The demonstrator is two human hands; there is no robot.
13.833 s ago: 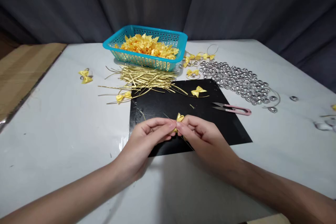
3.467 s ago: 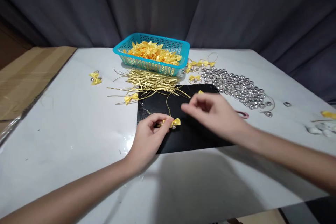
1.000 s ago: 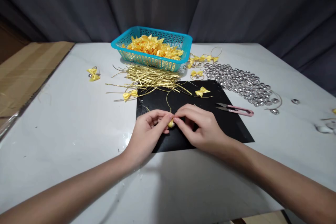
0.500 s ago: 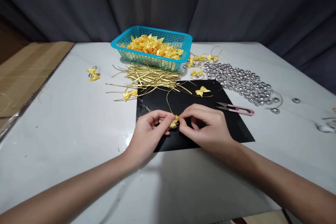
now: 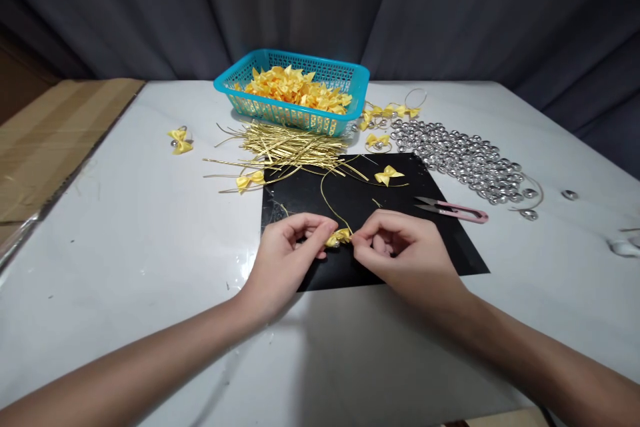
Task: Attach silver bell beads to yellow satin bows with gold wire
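Observation:
Over the black mat (image 5: 310, 200), my left hand (image 5: 293, 247) pinches the left side of a yellow ribbon bow (image 5: 338, 237) between thumb and fingertips. A silver bell-like bead shows partly under the bow. My right hand (image 5: 400, 240) is closed in a pinch at the bow's right end, where a thin gold cord (image 5: 326, 199) meets the fingertips. The cord curves up from there toward the far side of the mat. What exactly sits between the right fingertips is mostly hidden.
A blue basket (image 5: 293, 113) of yellow bows stands at the back. Before it lie gold cords (image 5: 290, 147). Shiny silver beads (image 5: 460, 160) spread to the right, near pink-handled thread snips (image 5: 463, 212). Loose bows (image 5: 180, 141) lie around; cardboard (image 5: 60, 140) is at left.
My right hand has moved slightly right and down, away from my left hand. More of the bow and the cord now shows between them.

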